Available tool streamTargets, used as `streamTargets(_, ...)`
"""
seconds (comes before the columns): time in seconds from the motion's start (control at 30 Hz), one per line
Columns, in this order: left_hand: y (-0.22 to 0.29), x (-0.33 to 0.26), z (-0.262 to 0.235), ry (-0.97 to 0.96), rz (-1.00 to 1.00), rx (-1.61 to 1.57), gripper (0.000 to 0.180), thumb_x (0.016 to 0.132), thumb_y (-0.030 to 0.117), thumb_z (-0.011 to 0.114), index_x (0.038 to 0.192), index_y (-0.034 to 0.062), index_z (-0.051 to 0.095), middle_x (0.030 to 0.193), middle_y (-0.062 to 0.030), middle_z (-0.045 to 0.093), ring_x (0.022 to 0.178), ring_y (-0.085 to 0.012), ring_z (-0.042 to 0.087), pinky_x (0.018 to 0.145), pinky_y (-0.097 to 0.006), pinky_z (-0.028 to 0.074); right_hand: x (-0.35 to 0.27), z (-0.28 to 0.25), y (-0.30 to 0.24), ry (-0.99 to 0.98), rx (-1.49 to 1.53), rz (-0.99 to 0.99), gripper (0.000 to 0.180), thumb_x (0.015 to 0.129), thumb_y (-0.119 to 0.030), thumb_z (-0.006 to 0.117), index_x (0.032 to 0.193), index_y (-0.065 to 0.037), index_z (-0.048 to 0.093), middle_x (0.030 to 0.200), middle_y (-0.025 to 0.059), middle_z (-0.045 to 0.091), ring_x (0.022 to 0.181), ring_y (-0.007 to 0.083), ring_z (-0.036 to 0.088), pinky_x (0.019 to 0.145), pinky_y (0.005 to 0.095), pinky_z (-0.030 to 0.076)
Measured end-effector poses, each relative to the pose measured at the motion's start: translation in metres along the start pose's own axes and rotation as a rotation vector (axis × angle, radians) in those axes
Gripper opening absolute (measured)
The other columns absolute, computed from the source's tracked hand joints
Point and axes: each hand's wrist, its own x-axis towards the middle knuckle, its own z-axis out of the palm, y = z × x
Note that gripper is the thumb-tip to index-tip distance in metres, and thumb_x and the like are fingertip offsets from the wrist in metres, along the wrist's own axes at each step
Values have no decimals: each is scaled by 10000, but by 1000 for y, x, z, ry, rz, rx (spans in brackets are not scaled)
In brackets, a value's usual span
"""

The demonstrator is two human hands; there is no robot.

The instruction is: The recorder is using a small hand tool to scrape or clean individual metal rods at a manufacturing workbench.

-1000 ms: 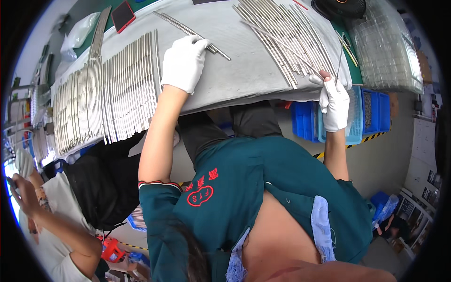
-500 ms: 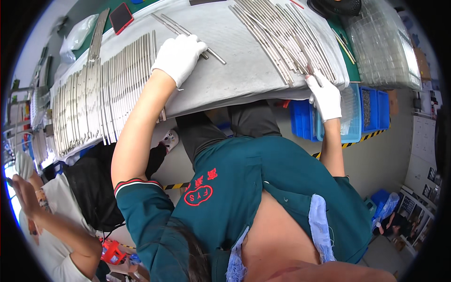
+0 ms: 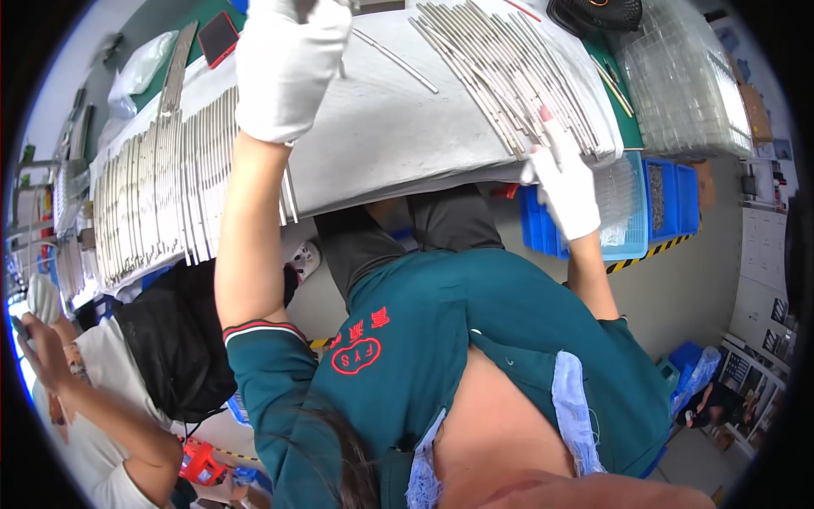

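My left hand (image 3: 288, 72), in a white glove, is raised over the table's far middle. Its fingers curl near the upper picture edge around something that I cannot make out. A short rod end (image 3: 342, 69) shows beside this hand; whether the hand holds it is unclear. To its right, a thin metal rod (image 3: 397, 61) lies on the grey cloth. My right hand (image 3: 566, 188), gloved with bare fingertips showing, is open at the near edge of a loose spread of metal rods (image 3: 500, 76). Its extended finger reaches over the rods. Another row of metal rods (image 3: 161, 182) lies at the left.
A red-edged phone (image 3: 218, 40) lies at the back left, near a plastic bag (image 3: 150, 59). Clear plastic trays (image 3: 682, 85) are stacked at the right, above blue bins (image 3: 670, 199). Another person's hand (image 3: 42, 348) is at the far left.
My left hand has lifted up and away from the table's middle. My right hand has shifted slightly left, its fingers now spread; the brownish strip at its fingertips no longer shows.
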Motion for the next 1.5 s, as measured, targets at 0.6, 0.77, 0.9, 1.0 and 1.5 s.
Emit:
streamTargets(0.6,25,-127,31,-189,-1148,-363,165,921,242,484,949,83,518,648,21,497,394,-24,356,322,-174,265,89,1,11,90,-667,-125,394,818,-424,524,1067,-126,589,955,159,635,895,345,596,800,397,459)
streamTargets(0.77,10,-175,18,-52,-1371,-655,203,922,249,484,921,55,539,605,18,482,376,-34,347,309,-182,270,46,10,-4,-115,-153,-348,367,898,-221,501,1258,-159,528,946,117,644,612,160,583,615,250,474)
streamTargets(0.9,14,-179,12,-60,-1457,-666,227,912,248,502,958,36,571,576,24,469,362,-33,326,306,-183,257,10,30,-4,-433,-310,-244,370,893,-178,502,1261,-176,535,763,40,624,576,108,569,577,246,467)
streamTargets(1.0,7,-181,10,-39,-1520,-724,223,906,238,512,965,38,590,562,31,462,362,-30,325,308,-180,253,3,42,16,-417,-604,-348,359,887,-201,515,1242,-246,549,699,44,622,563,169,595,560,283,474)
streamTargets(1.5,7,-179,10,-19,-1363,-473,230,887,177,550,1039,6,576,660,56,459,480,-5,334,381,-167,225,1,64,9,-415,-843,-593,488,872,-203,468,1326,-369,403,555,44,545,443,232,533,402,369,418)
